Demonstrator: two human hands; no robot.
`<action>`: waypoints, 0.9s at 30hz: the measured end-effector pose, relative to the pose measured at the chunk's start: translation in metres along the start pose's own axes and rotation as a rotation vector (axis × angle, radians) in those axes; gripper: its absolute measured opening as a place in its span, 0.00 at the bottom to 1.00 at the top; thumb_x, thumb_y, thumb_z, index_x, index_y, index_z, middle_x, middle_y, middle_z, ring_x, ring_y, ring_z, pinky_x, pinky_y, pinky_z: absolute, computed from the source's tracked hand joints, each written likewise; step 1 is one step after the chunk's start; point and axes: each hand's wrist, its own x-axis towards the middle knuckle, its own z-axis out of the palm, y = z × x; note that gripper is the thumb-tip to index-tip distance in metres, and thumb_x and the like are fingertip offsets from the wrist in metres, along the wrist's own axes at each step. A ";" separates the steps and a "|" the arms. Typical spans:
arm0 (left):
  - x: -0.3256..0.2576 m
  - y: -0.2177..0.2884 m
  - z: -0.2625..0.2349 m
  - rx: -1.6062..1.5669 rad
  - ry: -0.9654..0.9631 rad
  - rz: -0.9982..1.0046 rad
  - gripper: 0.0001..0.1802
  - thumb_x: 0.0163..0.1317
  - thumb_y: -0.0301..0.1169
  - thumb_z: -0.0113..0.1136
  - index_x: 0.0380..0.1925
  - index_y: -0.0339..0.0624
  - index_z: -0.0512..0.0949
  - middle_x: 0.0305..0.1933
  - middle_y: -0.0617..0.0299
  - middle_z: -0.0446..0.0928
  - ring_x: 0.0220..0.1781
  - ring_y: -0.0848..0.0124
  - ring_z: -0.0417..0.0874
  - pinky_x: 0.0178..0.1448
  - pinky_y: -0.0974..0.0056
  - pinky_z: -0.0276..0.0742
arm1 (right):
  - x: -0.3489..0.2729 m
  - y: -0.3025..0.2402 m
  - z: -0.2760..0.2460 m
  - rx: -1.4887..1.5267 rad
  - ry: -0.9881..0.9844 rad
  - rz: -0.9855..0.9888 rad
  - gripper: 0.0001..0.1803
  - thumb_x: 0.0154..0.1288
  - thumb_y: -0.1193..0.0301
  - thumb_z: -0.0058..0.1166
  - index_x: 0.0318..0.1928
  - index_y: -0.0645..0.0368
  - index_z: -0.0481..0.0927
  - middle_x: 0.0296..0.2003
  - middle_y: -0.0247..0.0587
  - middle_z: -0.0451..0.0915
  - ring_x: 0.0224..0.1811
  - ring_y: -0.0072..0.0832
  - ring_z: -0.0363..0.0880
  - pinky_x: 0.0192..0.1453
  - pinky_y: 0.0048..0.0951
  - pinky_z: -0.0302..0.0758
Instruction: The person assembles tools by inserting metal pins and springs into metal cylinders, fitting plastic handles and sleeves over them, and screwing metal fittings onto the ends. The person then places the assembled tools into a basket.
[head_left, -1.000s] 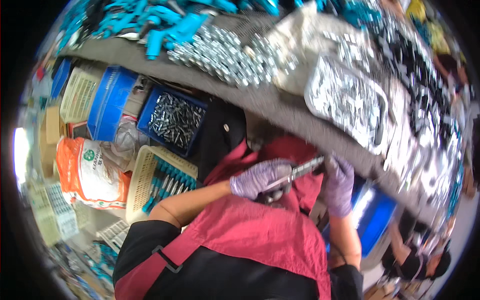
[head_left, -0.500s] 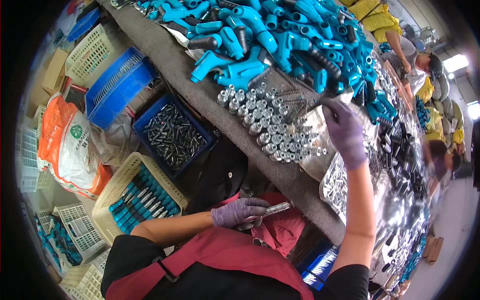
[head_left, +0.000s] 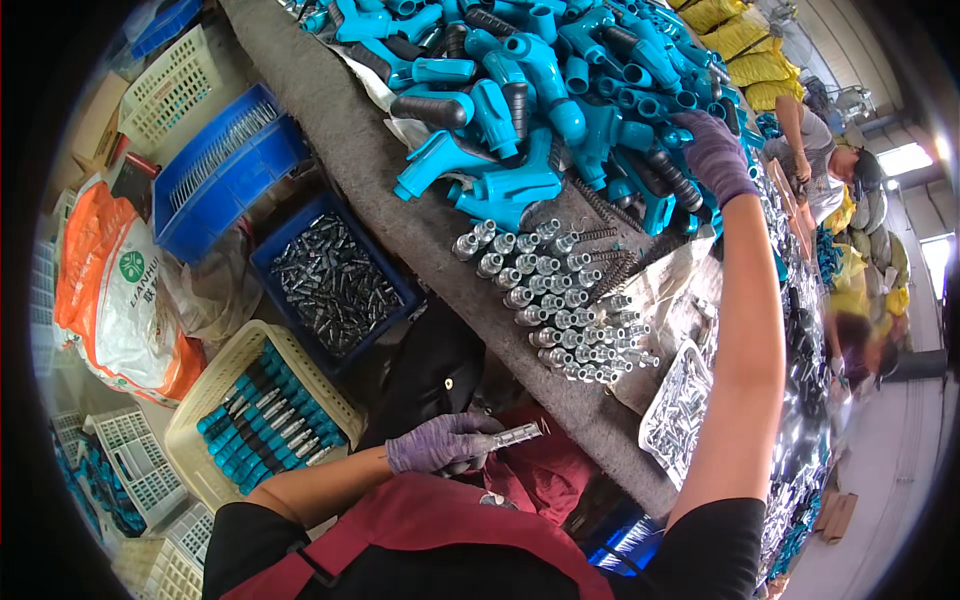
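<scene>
My left hand (head_left: 435,443), in a purple knit glove, is closed around a slim silver metal cylinder (head_left: 518,435) in front of my apron. A thin wire-like bit, perhaps a spring end, shows at the cylinder's tip. My right hand (head_left: 716,158), gloved alike, reaches to the far side of the bench among teal-and-black pistol-shaped housings (head_left: 540,70). Its fingertips are partly lost among these parts, so I cannot see whether they grip one. Nearer on the bench stand rows of silver metal fittings (head_left: 555,295), with loose coil springs (head_left: 615,270) beside them.
A white tray of small silver pieces (head_left: 648,425) lies by my right forearm. On my left are a blue bin of metal parts (head_left: 385,318), a cream basket of teal-and-black assemblies (head_left: 190,455), a blue crate (head_left: 165,215) and an orange-white sack (head_left: 85,290). Other people work at the far right.
My right hand has moved away from beside the springs, farther out to the teal housings. My left hand still holds the metal cylinder. The view has shifted slightly.
</scene>
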 end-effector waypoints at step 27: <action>0.026 -0.009 0.103 0.117 -0.121 -0.083 0.22 0.64 0.44 0.47 0.54 0.43 0.66 0.26 0.62 0.73 0.12 0.80 0.64 0.13 0.75 0.57 | -0.384 -0.121 -0.094 1.609 0.196 0.973 0.24 0.59 0.61 0.54 0.52 0.63 0.71 0.28 0.33 0.73 0.22 0.19 0.74 0.20 0.19 0.71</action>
